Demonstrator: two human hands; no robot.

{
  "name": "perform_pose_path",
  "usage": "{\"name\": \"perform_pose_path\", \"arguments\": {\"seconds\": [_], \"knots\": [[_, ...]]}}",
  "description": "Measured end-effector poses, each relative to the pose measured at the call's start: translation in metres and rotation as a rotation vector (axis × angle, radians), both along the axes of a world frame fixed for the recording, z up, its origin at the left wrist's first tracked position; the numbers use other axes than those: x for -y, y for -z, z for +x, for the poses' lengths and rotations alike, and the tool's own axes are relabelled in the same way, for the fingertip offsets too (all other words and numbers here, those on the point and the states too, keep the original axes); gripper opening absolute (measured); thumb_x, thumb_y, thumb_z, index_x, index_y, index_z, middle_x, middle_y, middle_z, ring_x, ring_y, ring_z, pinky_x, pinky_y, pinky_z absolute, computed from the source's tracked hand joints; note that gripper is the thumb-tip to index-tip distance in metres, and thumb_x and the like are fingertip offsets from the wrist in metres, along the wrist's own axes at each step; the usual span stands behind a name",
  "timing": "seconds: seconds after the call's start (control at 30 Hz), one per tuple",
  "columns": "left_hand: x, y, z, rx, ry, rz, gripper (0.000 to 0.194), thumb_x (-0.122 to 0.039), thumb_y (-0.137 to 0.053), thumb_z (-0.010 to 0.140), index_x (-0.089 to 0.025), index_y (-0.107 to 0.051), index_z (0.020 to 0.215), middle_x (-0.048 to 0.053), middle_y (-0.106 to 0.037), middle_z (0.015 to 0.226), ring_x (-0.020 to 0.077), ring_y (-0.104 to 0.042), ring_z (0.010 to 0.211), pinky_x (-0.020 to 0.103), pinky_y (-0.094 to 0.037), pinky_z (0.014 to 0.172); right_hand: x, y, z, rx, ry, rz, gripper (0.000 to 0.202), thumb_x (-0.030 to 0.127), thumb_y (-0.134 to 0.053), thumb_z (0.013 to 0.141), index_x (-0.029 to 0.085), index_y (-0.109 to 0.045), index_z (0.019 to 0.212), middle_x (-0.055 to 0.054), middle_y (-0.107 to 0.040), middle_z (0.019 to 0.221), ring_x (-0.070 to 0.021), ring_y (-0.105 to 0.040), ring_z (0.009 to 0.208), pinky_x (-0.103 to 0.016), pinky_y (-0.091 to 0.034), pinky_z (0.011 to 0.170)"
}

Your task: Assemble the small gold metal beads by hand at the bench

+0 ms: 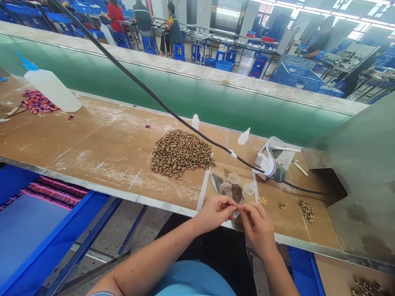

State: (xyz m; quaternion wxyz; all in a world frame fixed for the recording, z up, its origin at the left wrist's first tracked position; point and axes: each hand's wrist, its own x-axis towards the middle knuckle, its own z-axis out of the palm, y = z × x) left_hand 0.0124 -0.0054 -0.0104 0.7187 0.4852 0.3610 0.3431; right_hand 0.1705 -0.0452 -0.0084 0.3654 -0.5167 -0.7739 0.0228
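Note:
Near the table's front edge my left hand [217, 211] and my right hand [256, 224] meet fingertip to fingertip. Both are closed in a pinch; whatever lies between the fingertips is too small to make out. Just beyond them lies a patterned cloth [226, 189] with small clear round dishes, one of them a clear cup [249, 188]. A large pile of small brown-and-gold pieces [182, 153] spreads out to the left of my hands. On the right sit a few yellowish bits [262, 200], a tiny heap of brown-gold pieces [282, 206] and a larger heap [306, 210].
A black cable [148, 90] crosses above the table to a wrapped bundle [271, 168] beside a clear tray [286, 154]. Small white bottles [195, 122] stand at the back. A large bottle [52, 90] leans at left by pink-purple pieces [37, 102]. A metal panel [361, 164] bounds the right.

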Motion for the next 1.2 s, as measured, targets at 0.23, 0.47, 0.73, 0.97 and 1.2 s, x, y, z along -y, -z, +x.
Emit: {"name": "perform_pose_path", "arguments": {"seconds": [0.23, 0.47, 0.73, 0.97, 1.2], "knots": [[0.003, 0.005, 0.001, -0.080, -0.047, 0.160, 0.020, -0.032, -0.059, 0.077, -0.013, -0.065, 0.076, 0.004, -0.061, 0.072, 0.0109, -0.058, 0.060, 0.020, -0.044, 0.053, 0.001, 0.001, -0.005, -0.010, 0.054, -0.099, 0.015, 0.027, -0.041, 0.093, 0.023, -0.055, 0.086, -0.003, -0.059, 0.081, -0.0150, -0.059, 0.076, -0.028, -0.048, 0.067], [0.002, 0.005, 0.001, -0.121, -0.033, 0.200, 0.016, -0.025, -0.055, 0.078, -0.013, -0.065, 0.077, 0.004, -0.062, 0.070, 0.0113, -0.058, 0.059, 0.021, -0.045, 0.054, 0.002, 0.011, -0.008, 0.003, 0.096, -0.054, 0.017, 0.028, -0.038, 0.094, 0.023, -0.052, 0.086, -0.003, -0.058, 0.081, -0.0151, -0.057, 0.077, -0.028, -0.046, 0.068], [0.001, 0.004, 0.003, -0.120, -0.023, 0.119, 0.018, -0.025, -0.056, 0.077, -0.012, -0.068, 0.080, 0.001, -0.059, 0.063, 0.0095, -0.053, 0.054, 0.020, -0.042, 0.052, 0.001, 0.018, -0.010, -0.083, 0.109, -0.073, 0.015, 0.026, -0.038, 0.094, 0.022, -0.049, 0.084, -0.001, -0.057, 0.076, -0.0144, -0.055, 0.071, -0.028, -0.043, 0.063], [0.001, 0.005, 0.004, -0.110, -0.025, 0.084, 0.018, -0.025, -0.057, 0.077, -0.012, -0.068, 0.083, 0.001, -0.057, 0.060, 0.0091, -0.053, 0.054, 0.018, -0.040, 0.049, -0.001, 0.019, -0.011, -0.090, 0.123, -0.051, 0.015, 0.027, -0.039, 0.093, 0.022, -0.049, 0.084, -0.001, -0.057, 0.075, -0.0148, -0.055, 0.071, -0.028, -0.044, 0.062], [0.001, 0.002, 0.005, -0.050, -0.049, 0.002, 0.016, -0.028, -0.062, 0.074, -0.012, -0.064, 0.074, 0.000, -0.058, 0.059, 0.0083, -0.055, 0.053, 0.017, -0.041, 0.049, 0.001, 0.022, -0.012, -0.053, 0.122, -0.034, 0.013, 0.026, -0.039, 0.094, 0.023, -0.050, 0.088, -0.002, -0.058, 0.079, -0.0155, -0.057, 0.075, -0.030, -0.045, 0.066]]}}
